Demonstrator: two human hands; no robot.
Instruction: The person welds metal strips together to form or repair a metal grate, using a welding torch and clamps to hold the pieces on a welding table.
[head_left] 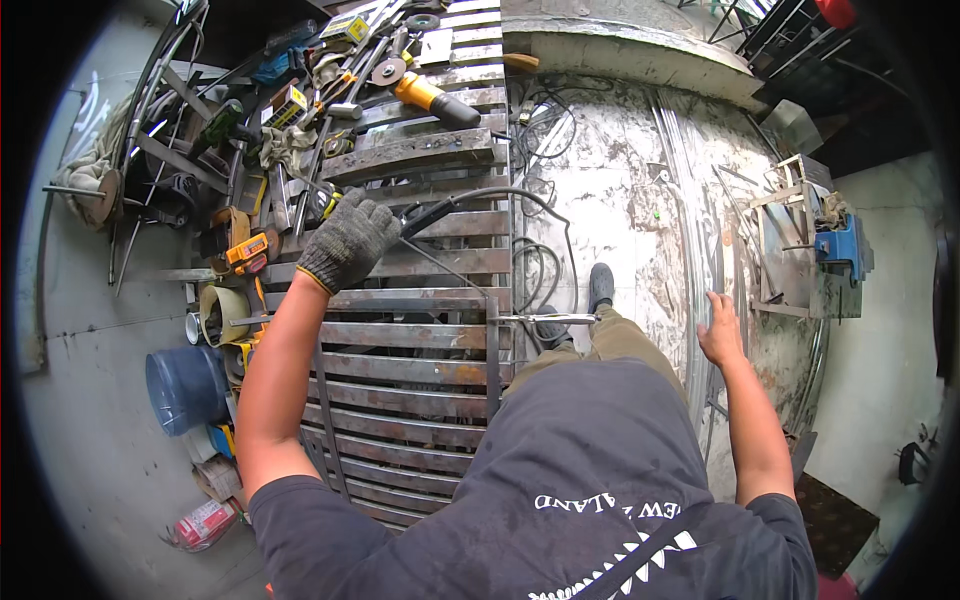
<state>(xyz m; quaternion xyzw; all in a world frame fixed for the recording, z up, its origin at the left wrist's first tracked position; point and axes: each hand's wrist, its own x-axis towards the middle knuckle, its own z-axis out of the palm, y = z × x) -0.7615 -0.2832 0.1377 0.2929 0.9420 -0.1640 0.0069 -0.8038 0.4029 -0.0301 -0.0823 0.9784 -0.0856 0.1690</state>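
My left hand (352, 240), in a grey knitted glove, reaches over the slatted metal bench (420, 335) with its fingers curled. What lies under them is hidden. A yellow and black tape measure (328, 203) shows at the glove's far-left edge. Just right of the fingers is a black-handled welding electrode holder (432, 217) with a cable, and a thin rod (445, 265) slants from it. Bare and empty, my right hand (722, 332) hangs open at my right side, fingers stretched, above the floor.
An orange angle grinder (430, 98) lies on the bench's far part beside a steel bar (410, 155) and piled tools. Dark cable (545, 275) loops on the floor right of the bench. Long metal strips (690, 230) run along the floor. A blue vise (840, 248) stands at right.
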